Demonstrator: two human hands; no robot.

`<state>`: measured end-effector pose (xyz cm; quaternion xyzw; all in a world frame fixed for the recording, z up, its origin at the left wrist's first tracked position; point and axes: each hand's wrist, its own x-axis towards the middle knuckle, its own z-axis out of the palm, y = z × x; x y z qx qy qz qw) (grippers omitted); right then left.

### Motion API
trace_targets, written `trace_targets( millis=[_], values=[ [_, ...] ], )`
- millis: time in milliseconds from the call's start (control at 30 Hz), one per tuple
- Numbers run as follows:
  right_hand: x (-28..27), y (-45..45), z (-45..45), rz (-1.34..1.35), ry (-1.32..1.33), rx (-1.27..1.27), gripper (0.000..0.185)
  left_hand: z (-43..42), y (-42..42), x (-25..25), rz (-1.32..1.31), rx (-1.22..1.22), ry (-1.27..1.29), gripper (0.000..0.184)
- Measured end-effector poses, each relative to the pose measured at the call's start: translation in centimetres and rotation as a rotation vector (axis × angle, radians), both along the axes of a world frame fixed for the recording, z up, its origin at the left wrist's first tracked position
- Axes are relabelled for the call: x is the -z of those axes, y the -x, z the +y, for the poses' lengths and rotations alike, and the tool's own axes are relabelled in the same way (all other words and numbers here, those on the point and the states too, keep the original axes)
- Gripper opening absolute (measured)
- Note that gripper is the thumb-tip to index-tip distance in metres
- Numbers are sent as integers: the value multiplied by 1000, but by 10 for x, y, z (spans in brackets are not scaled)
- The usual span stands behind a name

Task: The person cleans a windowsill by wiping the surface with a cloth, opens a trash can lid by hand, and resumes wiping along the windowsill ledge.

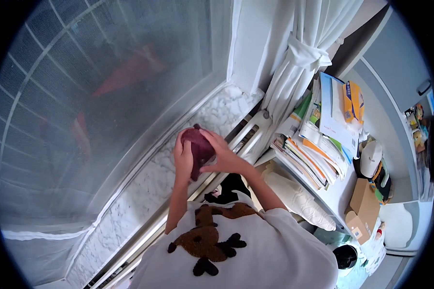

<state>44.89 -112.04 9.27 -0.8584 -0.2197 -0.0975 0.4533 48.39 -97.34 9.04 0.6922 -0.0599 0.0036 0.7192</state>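
Observation:
A dark maroon cloth [202, 149], bunched up, is held between my two hands just above the marble windowsill. My left hand [182, 156] grips its left side, with the fingers curled over the edge. On the other side my right hand [220, 153] clasps the cloth, thumb low and fingers near the top. A corner of the cloth hangs down between the wrists. The marble sill [144, 185] runs diagonally beneath and behind my hands.
A mesh window screen [106, 120] stands to the left. A white radiator [248, 132] runs along the sill's near side. To the right are a tied white curtain [301, 58], stacked books and papers [311, 159], a cardboard box [364, 207] and a white cap [371, 156].

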Motion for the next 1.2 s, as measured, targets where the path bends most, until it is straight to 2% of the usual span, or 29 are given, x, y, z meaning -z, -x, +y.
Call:
trace_targets(
  millis=[33, 67, 167, 200, 233, 267, 300, 333, 400, 433, 467, 533, 567, 633, 667, 767, 833, 867, 900, 1000, 1133, 1200],
  values=[
    [6, 1, 7, -45, -108, 68, 87, -11, 1, -1, 141, -66, 210, 29],
    [11, 0, 10, -88, -217, 137, 96, -20, 3, -5, 113, -47, 167, 31],
    [22, -9, -3, -120, -325, 233, 96, -35, -2, -15, 89, 174, 202, 34],
    [22, -11, -14, -74, -349, 243, 88, -39, -4, -15, 91, 183, 206, 34],
    [22, -11, -24, -60, -406, 254, 73, -43, -6, -14, 171, 275, 313, 36],
    [29, -14, -37, 14, -480, 244, 66, -46, -8, -14, 253, 368, 419, 38],
    [30, -17, -48, 85, -555, 232, 59, -50, -10, -12, 256, 379, 420, 38],
    [32, -19, -57, 80, -573, 316, 51, -53, -12, -8, 213, 402, 323, 40],
    [51, -34, -81, 44, -615, 549, 48, -59, -15, 7, 63, 363, 125, 40],
    [54, -40, -94, 68, -674, 677, 47, -61, -20, 20, 63, 369, 127, 40],
    [60, -47, -112, -7, -505, 819, 46, -61, -26, 34, -61, 330, 0, 37],
    [54, -57, -130, -164, -139, 1064, 42, -65, -29, 31, -235, 239, -226, 29],
    [41, -56, -128, -162, -139, 1068, 42, -68, -33, 35, -233, 243, -226, 29],
    [16, -59, -119, 21, 8, 1081, 40, -73, -43, 49, -421, 210, -388, 27],
    [12, -64, -112, 52, 17, 1033, 38, -75, -47, 53, -421, 212, -387, 27],
    [7, -94, -82, 98, 263, 1001, 41, -81, -57, 69, -423, 183, -420, 26],
    [22, -125, -72, 23, 397, 986, 25, -79, -60, 84, -589, 92, -502, 28],
    [34, -141, -70, -44, 508, 1019, 16, -78, -61, 83, -592, 91, -507, 28],
    [46, -154, -74, -44, 503, 1018, 16, -78, -60, 80, -563, 103, -498, 27],
    [62, -182, -79, -119, 778, 1002, 11, -78, -58, 78, -510, 122, -479, 26],
    [70, -197, -91, -171, 788, 999, 10, -79, -59, 80, -551, 169, -540, 23],
    [71, -199, -91, -106, 770, 1010, 11, -79, -58, 77, -548, 168, -555, 23]
  ],
)
